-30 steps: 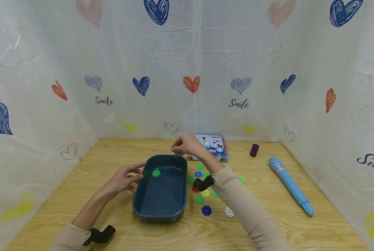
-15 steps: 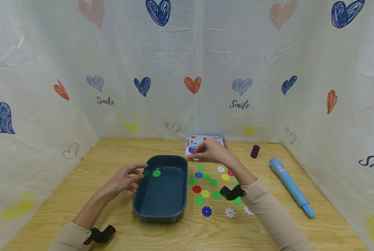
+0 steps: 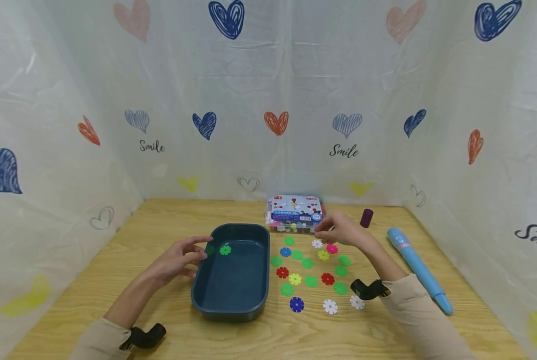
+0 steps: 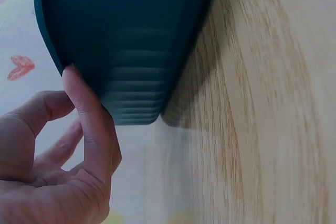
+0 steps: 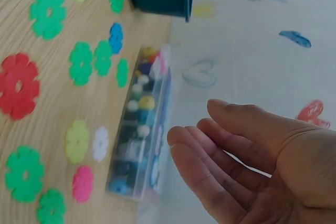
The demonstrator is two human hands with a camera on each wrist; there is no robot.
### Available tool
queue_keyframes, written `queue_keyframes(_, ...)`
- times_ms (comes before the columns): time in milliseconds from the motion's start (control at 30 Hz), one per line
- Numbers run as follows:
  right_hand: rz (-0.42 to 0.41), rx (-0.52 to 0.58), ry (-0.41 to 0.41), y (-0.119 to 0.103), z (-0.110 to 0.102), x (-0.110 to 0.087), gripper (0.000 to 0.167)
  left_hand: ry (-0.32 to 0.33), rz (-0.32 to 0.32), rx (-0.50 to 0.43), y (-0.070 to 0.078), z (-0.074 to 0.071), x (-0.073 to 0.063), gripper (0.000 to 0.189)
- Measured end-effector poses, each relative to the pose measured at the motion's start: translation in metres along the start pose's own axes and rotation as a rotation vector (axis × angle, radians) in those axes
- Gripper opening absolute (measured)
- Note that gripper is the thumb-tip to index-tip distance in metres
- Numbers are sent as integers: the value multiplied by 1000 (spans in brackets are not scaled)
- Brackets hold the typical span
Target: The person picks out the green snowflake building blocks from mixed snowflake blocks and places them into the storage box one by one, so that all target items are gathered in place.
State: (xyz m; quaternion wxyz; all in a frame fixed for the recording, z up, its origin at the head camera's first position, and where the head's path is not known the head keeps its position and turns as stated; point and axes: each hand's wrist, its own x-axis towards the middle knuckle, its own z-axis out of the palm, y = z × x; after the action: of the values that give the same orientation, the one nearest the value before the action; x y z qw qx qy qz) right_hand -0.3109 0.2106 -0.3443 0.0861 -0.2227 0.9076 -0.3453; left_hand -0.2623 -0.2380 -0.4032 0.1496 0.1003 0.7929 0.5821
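A dark blue oblong tub stands on the wooden table, a green notched flower disc inside it near the far left wall. At its left side is my left hand, its loosely bent fingers touching the rim. My right hand hovers over the back of the scattered discs, fingers loosely bent and nothing between them. Beneath it lie a white disc, a pink disc and a yellow disc. Nearer me are a red disc and a dark blue disc.
Behind the discs stands a clear plastic box of colourful beads with a printed lid. A purple cylinder stands at the back right. A light blue stick-shaped thing lies along the right. A heart-printed curtain encloses the table.
From over the tub's far right corner, my right hand has moved right across the bead box to above the discs. My left hand stays at the tub's left rim.
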Motion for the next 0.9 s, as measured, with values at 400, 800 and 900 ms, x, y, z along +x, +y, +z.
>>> queue_keyframes(400,75,-16,-8,43,-8,-25,25,-4,-9,-11,1,1,0,60)
queue_keyframes(800,86,-140,-7,72,-2,-40,24,0,-11,-11,1,1,0,60)
queue_keyframes(900,96,-164,-8,74,0,-41,25,1,-11,-9,2,2,0,60)
